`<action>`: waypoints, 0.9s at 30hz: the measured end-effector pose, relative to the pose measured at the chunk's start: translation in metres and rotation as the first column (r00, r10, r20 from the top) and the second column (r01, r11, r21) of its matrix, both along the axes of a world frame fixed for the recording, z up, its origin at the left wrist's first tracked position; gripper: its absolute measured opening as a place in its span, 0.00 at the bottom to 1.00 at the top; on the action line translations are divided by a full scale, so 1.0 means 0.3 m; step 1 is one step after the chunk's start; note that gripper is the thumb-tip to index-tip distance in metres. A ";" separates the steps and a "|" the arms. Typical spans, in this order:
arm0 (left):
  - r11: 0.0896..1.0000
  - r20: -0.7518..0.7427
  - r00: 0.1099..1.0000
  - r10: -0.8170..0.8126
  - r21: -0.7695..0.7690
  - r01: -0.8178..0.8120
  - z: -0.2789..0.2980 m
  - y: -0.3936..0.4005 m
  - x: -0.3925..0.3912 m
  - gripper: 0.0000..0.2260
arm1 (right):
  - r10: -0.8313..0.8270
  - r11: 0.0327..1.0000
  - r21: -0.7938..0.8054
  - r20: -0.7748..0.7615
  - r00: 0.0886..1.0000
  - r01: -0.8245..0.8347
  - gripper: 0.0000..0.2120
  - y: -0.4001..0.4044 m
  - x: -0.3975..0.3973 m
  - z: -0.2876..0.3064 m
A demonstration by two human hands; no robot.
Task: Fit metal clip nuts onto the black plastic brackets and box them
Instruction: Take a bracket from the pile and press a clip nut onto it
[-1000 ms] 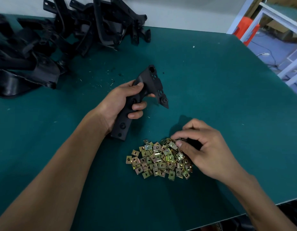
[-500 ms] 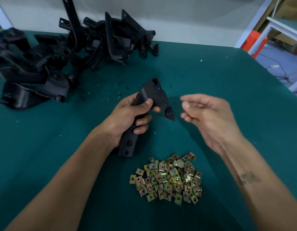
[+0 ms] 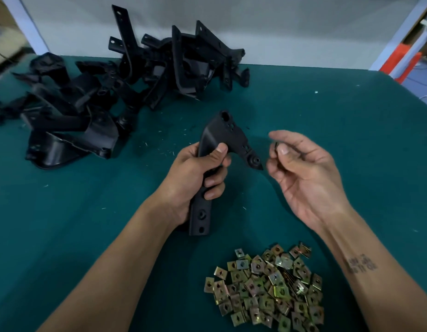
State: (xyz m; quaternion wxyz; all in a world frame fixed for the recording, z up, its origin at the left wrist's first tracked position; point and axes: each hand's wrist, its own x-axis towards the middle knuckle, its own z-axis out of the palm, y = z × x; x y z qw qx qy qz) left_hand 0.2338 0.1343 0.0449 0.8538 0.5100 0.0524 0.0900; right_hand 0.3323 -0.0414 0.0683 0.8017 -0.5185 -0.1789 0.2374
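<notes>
So the black bracket (image 3: 228, 140) is held up over the green table (image 3: 351, 140), left hand (image 3: 195, 178) wrapped round its stem, thumb across the front. Just right of the bracket's pointed tip, the right hand (image 3: 306, 173) sits palm up, thumb and forefinger pinching a small dark clip nut (image 3: 276, 146), kinda blurry. Nearer the person than the bracket lies the heap of brass-coloured clip nuts (image 3: 267, 288). Beyond it to the left, the pile of black brackets (image 3: 126, 92).

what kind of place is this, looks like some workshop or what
Most likely a small factory or assembly bench. A heap of identical black plastic brackets sits on a green-covered table, with a loose pile of metal clip nuts nearby, and the left hand grips one bracket.
</notes>
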 end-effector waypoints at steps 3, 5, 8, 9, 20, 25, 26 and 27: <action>0.999 -0.017 0.999 -0.032 0.022 0.033 -0.003 0.005 -0.007 0.12 | -0.014 0.999 -0.029 0.021 1.000 0.014 0.04 -0.007 -0.004 -0.002; 0.997 -0.030 0.998 -0.060 0.044 0.062 -0.003 0.001 -0.005 0.11 | -0.019 1.000 -0.012 0.031 0.999 0.019 0.03 -0.007 -0.006 -0.001; 0.995 -0.033 0.996 -0.085 0.042 0.086 -0.002 -0.001 -0.001 0.10 | -0.038 0.998 -0.037 0.118 0.992 0.043 0.05 0.000 -0.010 0.002; 0.995 -0.032 0.995 -0.091 0.034 0.092 -0.002 -0.001 0.000 0.10 | -0.044 0.997 -0.054 0.148 0.988 0.053 0.06 0.000 -0.010 0.000; 0.981 -0.010 0.981 -0.196 -0.001 0.196 0.005 -0.027 -0.003 0.06 | -0.068 0.983 -0.143 0.302 0.951 0.115 0.03 0.014 -0.027 -0.013; 0.982 -0.008 0.982 -0.186 0.022 0.186 0.005 -0.027 -0.003 0.05 | -0.101 0.987 -0.099 0.245 0.964 0.129 0.08 -0.001 -0.020 0.004; 0.982 -0.007 0.983 -0.186 0.024 0.186 0.004 -0.026 -0.003 0.05 | -0.096 0.989 -0.092 0.228 0.969 0.120 0.08 -0.004 -0.021 0.008; 0.982 -0.005 0.983 -0.185 0.027 0.186 0.003 -0.025 -0.003 0.05 | -0.089 0.990 -0.090 0.208 0.974 0.110 0.06 -0.007 -0.019 0.009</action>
